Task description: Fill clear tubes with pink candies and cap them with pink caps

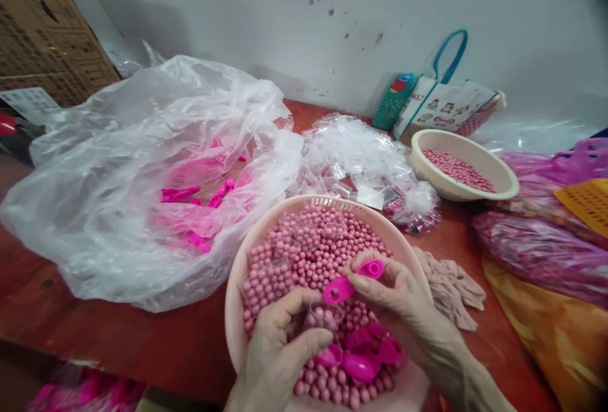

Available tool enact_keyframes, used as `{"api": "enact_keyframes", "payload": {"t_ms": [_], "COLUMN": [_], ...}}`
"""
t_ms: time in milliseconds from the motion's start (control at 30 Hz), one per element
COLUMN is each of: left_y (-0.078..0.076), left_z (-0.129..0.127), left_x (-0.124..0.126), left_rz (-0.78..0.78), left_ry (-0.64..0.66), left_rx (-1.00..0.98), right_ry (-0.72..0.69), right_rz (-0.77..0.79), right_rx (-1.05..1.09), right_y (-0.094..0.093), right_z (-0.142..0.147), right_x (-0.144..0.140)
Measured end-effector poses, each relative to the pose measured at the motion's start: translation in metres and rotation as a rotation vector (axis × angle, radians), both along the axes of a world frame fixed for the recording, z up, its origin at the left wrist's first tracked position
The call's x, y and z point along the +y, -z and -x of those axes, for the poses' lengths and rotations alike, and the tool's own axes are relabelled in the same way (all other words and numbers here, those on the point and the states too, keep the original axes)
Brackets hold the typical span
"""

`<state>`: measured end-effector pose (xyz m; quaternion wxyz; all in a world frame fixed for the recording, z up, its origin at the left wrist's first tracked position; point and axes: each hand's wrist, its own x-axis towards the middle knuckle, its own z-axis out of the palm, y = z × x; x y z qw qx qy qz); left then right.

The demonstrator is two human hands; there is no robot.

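The left hand holds a small clear cup with pink beads in it. Its grip is closed on the cup, with the thumb on the near side and a finger on the far side. The right hand has its grip closed on a bright pink plastic piece, pinched between thumb and fingers. The piece has a round hole at its left end and is just beside the cup, on the far side.

Both hands are over a big pale pink basin on the red counter. The basin has lots of round pink beads in it. On top of them, at the far left, lie clear packs full of beads. More bright pink pieces lie on the beads at the near side, just below the hands.

To the left is a big, crumpled clear bag with pink pieces inside. Beyond the basin is a heap of clear plastic bits. Far to the right is a cream bowl with more pink beads. A tan cloth lies just right of the basin. A tote bag with a blue handle stands by the wall.
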<state>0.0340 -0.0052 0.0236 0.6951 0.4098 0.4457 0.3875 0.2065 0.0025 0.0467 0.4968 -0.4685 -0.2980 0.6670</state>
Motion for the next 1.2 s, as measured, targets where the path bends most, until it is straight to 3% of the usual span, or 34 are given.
{"api": "enact_keyframes", "payload": {"t_ms": [133, 267, 367, 467, 667, 767, 967, 1200], "left_y": [0.003, 0.002, 0.000, -0.001, -0.003, -0.002, 0.001, -0.001], "left_z": [0.003, 0.006, 0.005, 0.003, 0.003, 0.004, 0.008, 0.011], "left_x": [0.001, 0.002, 0.003, 0.003, 0.000, -0.001, -0.002, -0.009], "left_rz": [-0.016, -0.054, -0.069, -0.089, -0.131, -0.117, -0.058, 0.036], "left_ry": [0.024, 0.051, 0.025, 0.015, -0.022, -0.006, 0.110, 0.018], "left_rx": [-0.046, -0.030, -0.030, -0.029, 0.012, 0.016, 0.062, 0.149], "right_ry": [-0.014, -0.014, 0.034, -0.065, -0.178, -0.276, -0.338, -0.333], "right_rz": [-0.024, -0.093, -0.267, -0.504, -0.765, -0.761, -0.774, -1.138], "right_rx": [-0.016, -0.306, -0.577, -0.715, -0.948, -0.992, -1.170, -1.550], "right_y": [-0.001, 0.000, 0.000, -0.001, 0.002, 0.001, -0.002, 0.010], "right_z": [0.008, 0.009, 0.007, 0.005, 0.004, 0.002, 0.001, 0.004], "right_x": [-0.004, -0.008, -0.011, -0.014, -0.017, -0.019, -0.018, -0.019]}}
